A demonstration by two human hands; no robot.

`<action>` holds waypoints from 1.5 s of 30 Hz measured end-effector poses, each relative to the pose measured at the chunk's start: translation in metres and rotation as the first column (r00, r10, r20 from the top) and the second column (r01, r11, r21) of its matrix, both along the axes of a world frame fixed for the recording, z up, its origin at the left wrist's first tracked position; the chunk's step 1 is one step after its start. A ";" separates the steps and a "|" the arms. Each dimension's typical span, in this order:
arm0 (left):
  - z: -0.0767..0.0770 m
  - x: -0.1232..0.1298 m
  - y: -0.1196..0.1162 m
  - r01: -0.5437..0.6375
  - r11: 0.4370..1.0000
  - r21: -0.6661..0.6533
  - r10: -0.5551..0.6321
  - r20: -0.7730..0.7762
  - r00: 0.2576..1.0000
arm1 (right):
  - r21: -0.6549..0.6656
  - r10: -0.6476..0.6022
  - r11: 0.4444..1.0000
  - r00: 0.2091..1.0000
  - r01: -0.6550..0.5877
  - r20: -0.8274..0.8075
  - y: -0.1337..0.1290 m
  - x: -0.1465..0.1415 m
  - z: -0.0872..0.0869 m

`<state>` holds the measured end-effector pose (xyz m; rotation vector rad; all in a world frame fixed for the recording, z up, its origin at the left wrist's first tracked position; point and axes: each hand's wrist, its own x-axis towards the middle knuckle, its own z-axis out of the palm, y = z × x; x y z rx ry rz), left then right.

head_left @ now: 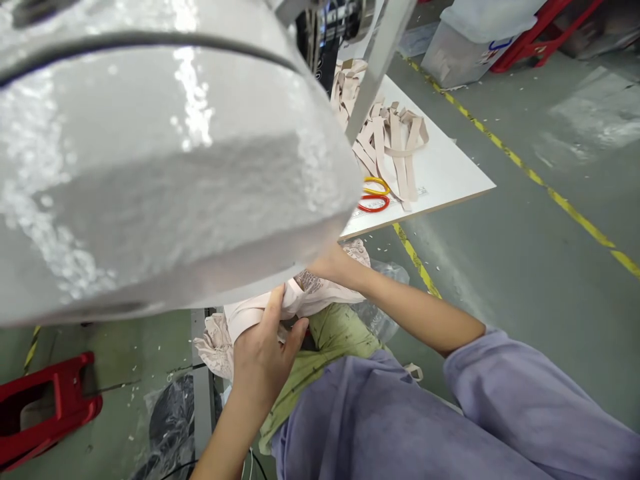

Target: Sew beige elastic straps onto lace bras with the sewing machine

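Note:
A large glossy grey machine housing (200,173) fills the upper left and hides what lies beneath it. Under its lower edge, pale pink lace fabric (325,297) hangs in folds over the lap. My left hand (267,340) holds the fabric, index finger stretched along it and thumb apart below. At the housing's right lower corner is my right hand (327,262), its fingers hidden behind the housing, beside the lace. More ruffled fabric (216,347) bunches left of my left hand.
On the white table (450,173) lie beige strips (397,147) and scissors with red and yellow handles (375,203). A red stool (65,393) stands lower left, a plastic bin (463,50) at the top right. Yellow tape (565,203) crosses the floor.

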<state>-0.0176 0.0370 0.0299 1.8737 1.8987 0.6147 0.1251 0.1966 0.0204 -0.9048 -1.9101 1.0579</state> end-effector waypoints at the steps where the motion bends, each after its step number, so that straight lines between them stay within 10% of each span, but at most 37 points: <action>1: 0.000 0.000 0.000 -0.001 1.000 0.003 0.001 -0.006 1.000 | 0.009 0.001 1.000 1.000 -0.001 -0.002 0.000 0.000 0.000; 29: -0.005 0.006 -0.013 -0.028 0.969 0.245 0.092 -0.252 0.963 | -0.246 -0.129 0.966 0.973 0.079 -0.194 -0.045 0.045 -0.031; 45: -0.004 0.020 -0.010 -0.005 0.965 0.261 0.070 -0.239 0.968 | -0.025 -0.095 0.995 0.984 0.093 -0.149 -0.064 0.057 -0.023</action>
